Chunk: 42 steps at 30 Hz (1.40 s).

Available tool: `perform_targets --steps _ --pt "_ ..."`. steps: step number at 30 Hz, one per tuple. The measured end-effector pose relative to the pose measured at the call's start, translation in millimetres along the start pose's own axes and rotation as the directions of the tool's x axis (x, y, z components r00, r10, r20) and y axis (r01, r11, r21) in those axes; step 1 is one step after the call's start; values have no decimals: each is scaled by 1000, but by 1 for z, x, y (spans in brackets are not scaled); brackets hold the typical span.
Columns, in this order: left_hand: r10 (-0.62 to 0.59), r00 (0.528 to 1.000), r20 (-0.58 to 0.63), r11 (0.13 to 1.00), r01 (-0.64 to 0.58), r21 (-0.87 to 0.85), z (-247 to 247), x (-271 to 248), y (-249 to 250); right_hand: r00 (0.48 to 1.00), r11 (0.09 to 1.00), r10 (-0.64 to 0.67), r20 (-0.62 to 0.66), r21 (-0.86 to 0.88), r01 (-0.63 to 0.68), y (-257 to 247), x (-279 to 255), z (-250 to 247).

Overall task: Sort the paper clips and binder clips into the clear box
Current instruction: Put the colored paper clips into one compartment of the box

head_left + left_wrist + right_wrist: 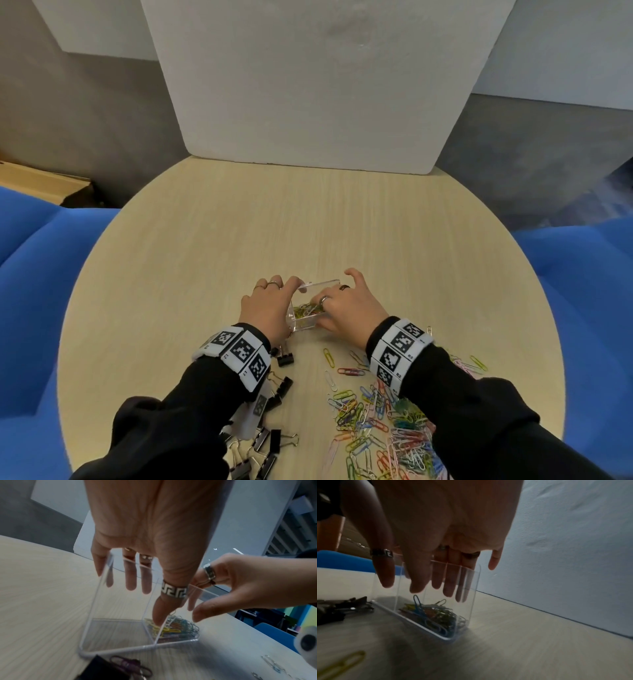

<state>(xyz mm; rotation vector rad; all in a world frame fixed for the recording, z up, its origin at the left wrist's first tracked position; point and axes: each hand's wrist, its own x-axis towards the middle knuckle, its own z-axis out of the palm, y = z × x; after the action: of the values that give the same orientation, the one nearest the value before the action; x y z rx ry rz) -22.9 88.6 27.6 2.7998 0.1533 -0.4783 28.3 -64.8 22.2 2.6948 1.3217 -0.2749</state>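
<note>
— Both hands clasp the clear box [313, 310]: left hand [265, 308] at nine o'clock, fingers behind the far wall, thumb inside; right hand [349, 308] at three, pinching.

— Wrist views?

— Paper clips [173, 627] fill only the right compartment. Binder clips [270, 442] lie at seven. Wristband writing is unreadable.

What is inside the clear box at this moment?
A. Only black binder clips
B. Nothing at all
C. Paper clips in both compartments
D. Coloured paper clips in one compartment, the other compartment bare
D: the left wrist view shows coloured paper clips heaped on one side of the divider in the clear box, while the other compartment shows only the table through its floor; the binder clips lie outside on the table.
</note>
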Motion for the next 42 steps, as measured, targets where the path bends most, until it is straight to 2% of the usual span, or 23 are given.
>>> perform_targets --steps 4,6,7,9,11,13,15,18,21,23,26,29,33,36,39,42 --pt "4 1000 9 1000 -4 5 0 1 -1 987 997 69 142 9 -71 -11 10 -8" --pt "10 1000 10 1000 -10 14 0 2 -2 983 996 85 164 16 -89 -14 8 -8" --pt "12 1000 13 1000 -12 12 0 3 -3 990 996 79 115 20 -82 -15 7 -5" --pt "18 999 27 1000 -18 -1 -2 3 -3 988 999 53 -142 13 -51 -17 0 -1" --pt "32 999 27 999 -32 -5 -3 5 -4 925 1000 2 -380 9 1 -23 -9 4" --pt "36 999 20 999 -36 -18 -4 7 -6 891 994 -59 -451 57 95 -33 -17 9" --pt "31 999 19 999 -30 -34 -6 10 -7 920 980 -62 -388 151 130 -40 -19 18" --pt "22 1000 19 999 -21 -38 -7 13 -9 993 981 15 -121 194 9 -47 -14 32" --pt "10 1000 27 999 -9 -36 -8 15 -9 1000 989 12 10 150 -14 -50 -8 34" --pt "7 1000 26 1000 -6 -29 -8 16 -10 1000 995 -11 1 102 11 -49 -8 33" --pt "4 1000 19 1000 -4 -27 -7 16 -10 999 999 26 -20 44 -25 -41 -9 36" --pt "3 1000 15 1000 -3 -26 -6 17 -10 998 997 -3 -66 83 9 -27 -18 36" --pt "5 1000 14 1000 -5 -20 -6 17 -10 996 993 58 -62 102 -51 -9 -42 39" --pt "2 1000 3 1000 -2 -16 -4 17 -9 989 984 -20 -143 172 45 -1 -53 56" --pt "0 1000 1 1000 0 -10 -3 18 -10 993 990 -101 -63 95 107 -1 -65 62" --pt "-3 1000 -4 1000 3 -10 -2 18 -11 999 990 -35 16 135 33 3 -78 47"
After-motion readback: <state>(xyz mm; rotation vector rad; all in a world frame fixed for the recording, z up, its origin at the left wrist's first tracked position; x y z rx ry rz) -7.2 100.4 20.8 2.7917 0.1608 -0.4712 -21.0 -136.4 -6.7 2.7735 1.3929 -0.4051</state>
